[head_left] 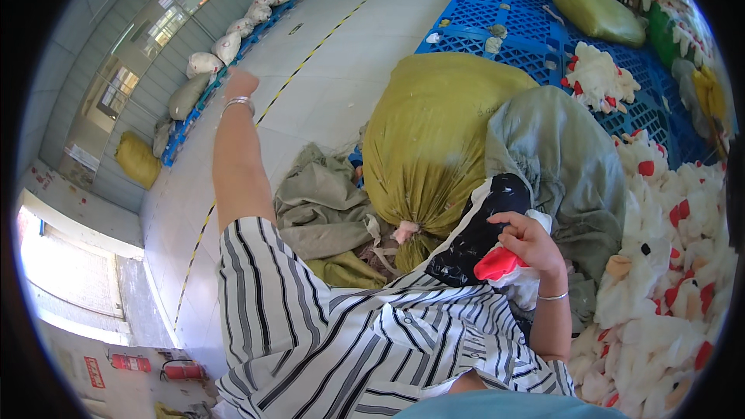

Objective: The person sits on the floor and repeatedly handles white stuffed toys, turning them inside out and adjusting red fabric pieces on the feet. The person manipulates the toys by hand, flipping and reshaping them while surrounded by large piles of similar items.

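My left arm is stretched out to the left over the pale floor, a bangle at its wrist. My left hand (242,84) looks rounded and its fingers cannot be made out; no object shows in it. At my lap, my right hand (529,242) has bent fingers over a red-and-white plush piece (499,264), which it appears to grip. Beneath lies black glossy material (458,252) across my striped clothing. Just ahead stands a big tied yellow-green sack (438,124). A grey-green sack (563,155) leans against its right side.
To the right spreads a heap of white-and-red plush pieces (660,326). Blue plastic pallets (512,15) lie beyond the sacks, with another yellow sack (597,12) on them. Crumpled grey cloth (322,194) lies ahead. White sacks (226,46) line the left wall; fire extinguishers (184,370) stand lower left.
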The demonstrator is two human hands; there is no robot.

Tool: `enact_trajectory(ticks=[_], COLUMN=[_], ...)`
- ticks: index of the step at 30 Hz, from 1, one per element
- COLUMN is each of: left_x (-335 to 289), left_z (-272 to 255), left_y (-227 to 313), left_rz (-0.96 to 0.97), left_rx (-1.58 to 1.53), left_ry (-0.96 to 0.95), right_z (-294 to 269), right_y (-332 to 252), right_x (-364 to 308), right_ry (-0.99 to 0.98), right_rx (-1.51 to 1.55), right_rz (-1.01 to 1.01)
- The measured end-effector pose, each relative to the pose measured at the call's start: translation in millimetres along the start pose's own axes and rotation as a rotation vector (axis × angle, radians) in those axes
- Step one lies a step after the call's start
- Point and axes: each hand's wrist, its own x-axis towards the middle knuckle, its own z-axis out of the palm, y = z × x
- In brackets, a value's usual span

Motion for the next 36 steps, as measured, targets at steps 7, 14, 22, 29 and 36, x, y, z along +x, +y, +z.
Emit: enact_trajectory(ticks=[7, 14, 22, 29, 36], left_x=[-34, -139, -260, -332, -380], left_z=[-37, -15, 41, 42, 20], left_y=[150, 263, 300, 314, 325], left_rz=[0.702, 0.97, 1.347, 1.487, 1.596], left_rx=[-0.391, -0.124, -0.029, -0.05, -0.212], left_ry=[-0.107, -0.727, -0.949, -1.098, -1.13], right_z=[17, 17, 19, 22, 13], right_y=[8, 25, 41, 55, 47], right_x=[1, -7, -18, -20, -29], right_ry=[-0.1, -0.051, -0.056, -0.033, 0.316], right_rx=[0.042, 0.049, 0.058, 0.113, 0.145], right_rz=[0.025, -0.015, 0.01, 0.005, -0.034])
